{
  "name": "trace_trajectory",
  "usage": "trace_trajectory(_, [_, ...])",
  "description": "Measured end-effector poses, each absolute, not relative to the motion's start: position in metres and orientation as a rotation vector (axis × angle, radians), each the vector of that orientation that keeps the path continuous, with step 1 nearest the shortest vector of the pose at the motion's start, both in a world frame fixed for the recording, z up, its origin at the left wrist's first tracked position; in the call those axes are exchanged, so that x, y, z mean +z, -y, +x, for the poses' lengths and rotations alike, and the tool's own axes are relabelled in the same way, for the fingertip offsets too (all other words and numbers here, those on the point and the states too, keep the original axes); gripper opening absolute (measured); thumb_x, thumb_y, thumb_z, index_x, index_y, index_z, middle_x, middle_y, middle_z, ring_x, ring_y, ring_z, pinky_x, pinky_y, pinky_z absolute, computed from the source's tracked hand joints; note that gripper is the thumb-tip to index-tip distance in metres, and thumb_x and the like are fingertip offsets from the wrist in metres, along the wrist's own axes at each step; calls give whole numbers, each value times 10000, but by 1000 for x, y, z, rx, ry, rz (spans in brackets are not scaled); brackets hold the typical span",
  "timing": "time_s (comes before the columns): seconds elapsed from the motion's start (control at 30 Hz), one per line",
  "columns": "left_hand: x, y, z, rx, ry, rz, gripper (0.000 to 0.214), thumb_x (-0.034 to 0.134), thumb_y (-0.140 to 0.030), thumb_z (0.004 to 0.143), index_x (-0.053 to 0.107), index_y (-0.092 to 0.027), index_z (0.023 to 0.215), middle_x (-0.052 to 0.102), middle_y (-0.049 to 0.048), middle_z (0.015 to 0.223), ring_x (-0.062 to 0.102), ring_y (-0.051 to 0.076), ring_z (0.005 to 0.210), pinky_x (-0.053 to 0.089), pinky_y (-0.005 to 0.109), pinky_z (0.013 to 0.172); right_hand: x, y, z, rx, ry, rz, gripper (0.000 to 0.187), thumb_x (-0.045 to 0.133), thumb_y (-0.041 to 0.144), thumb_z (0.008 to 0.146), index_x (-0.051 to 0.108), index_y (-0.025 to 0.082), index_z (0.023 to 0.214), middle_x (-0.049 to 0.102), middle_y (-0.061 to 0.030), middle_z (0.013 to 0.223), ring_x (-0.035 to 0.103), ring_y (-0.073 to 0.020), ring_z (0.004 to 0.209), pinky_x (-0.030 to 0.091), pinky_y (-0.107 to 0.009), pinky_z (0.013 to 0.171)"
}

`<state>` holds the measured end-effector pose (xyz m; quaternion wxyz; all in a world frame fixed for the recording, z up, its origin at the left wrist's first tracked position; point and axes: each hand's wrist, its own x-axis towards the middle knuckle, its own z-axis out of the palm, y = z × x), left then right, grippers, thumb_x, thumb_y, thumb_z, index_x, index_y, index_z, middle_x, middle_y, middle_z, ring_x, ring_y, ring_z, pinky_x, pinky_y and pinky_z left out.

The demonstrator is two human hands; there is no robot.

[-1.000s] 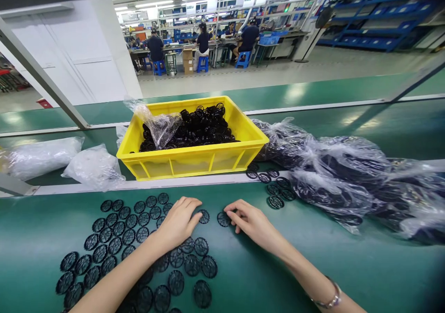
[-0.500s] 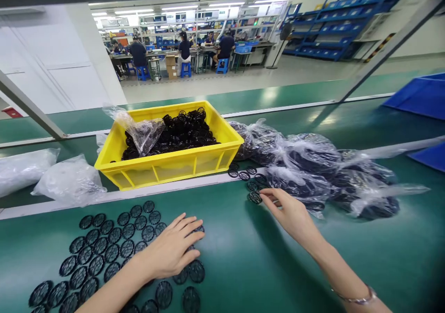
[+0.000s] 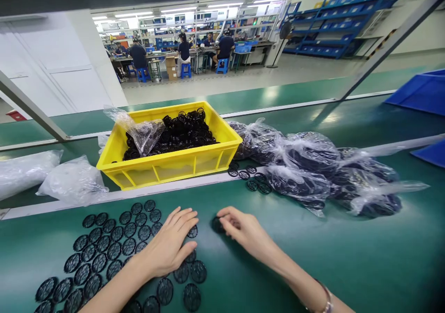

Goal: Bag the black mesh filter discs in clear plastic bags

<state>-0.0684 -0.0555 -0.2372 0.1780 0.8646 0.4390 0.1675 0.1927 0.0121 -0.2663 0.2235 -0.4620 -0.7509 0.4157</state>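
Fingertips (image 3: 221,215) of the right hand (image 3: 245,232) pinch one black disc (image 3: 216,225) by its edge; it is blurred, and whether it touches the table (image 3: 313,257) I cannot tell. The left hand (image 3: 170,245) lies palm down, fingers stretched out and thumb apart, gripping nothing visible, with a spoked disc (image 3: 192,231) at its fingertips. Further left spread the laid-out discs (image 3: 117,233). Beyond the hands are a yellow bin (image 3: 174,170), a few loose discs (image 3: 244,175) and the plastic bags (image 3: 297,183).

The disc should be light and stiff, probably smooth plastic, a little slippery, with thin spokes that could snap; the rim looks the safest place to hold.

Half a second earlier the right hand was beside the bags, at the loose discs; now it has come leftward with the disc, while the left hand has barely moved.
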Motion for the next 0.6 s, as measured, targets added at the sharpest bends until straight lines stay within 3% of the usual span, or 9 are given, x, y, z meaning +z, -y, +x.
trace_trajectory(0.07, [-238,55,-65,456,-1214,2460,481,436,-324,1018,380,-202,1480,436,124,1549,323,250,1475,252,535,1235,-266,-2,174,1426,2038,-1184,274,476,461,970,619,227,966,662,-13,820,630,-135,573,524,-253,540])
trace_trajectory(0.13, [-239,56,-62,389,-1168,2490,518,421,-319,1024,328,-203,1520,396,106,1580,298,243,1488,239,529,1240,-266,-1,167,1442,2075,-1131,293,486,472,968,633,222,927,650,-31,938,609,-107,544,518,-242,521])
trace_trajectory(0.3, [-244,64,-65,214,-1024,2595,522,422,-317,1025,339,-251,1536,381,52,1593,292,260,1492,220,552,1238,-262,-34,204,707,2257,-1303,252,440,388,990,651,252,967,687,-51,992,672,-186,773,537,-309,691])
trace_trajectory(0.4, [-246,67,-72,204,-1007,2617,519,416,-330,1029,343,-263,1538,388,50,1588,299,260,1489,216,543,1240,-260,-66,244,282,2201,-1466,260,429,401,980,639,248,974,701,-59,978,682,-205,749,522,-321,637])
trace_trajectory(0.5, [-248,69,-77,213,-1018,2631,531,435,-329,1025,333,-270,1543,376,44,1594,298,252,1490,222,525,1243,-261,-89,275,85,2164,-1518,298,404,432,986,629,238,1007,696,-71,997,675,-203,702,512,-322,593])
trace_trajectory(0.6, [-250,70,-78,219,-1018,2648,535,448,-329,1021,337,-265,1541,373,37,1596,296,246,1491,223,513,1246,-264,-99,287,58,2214,-1471,321,406,467,990,624,240,1052,698,-85,1066,680,-218,762,542,-345,671])
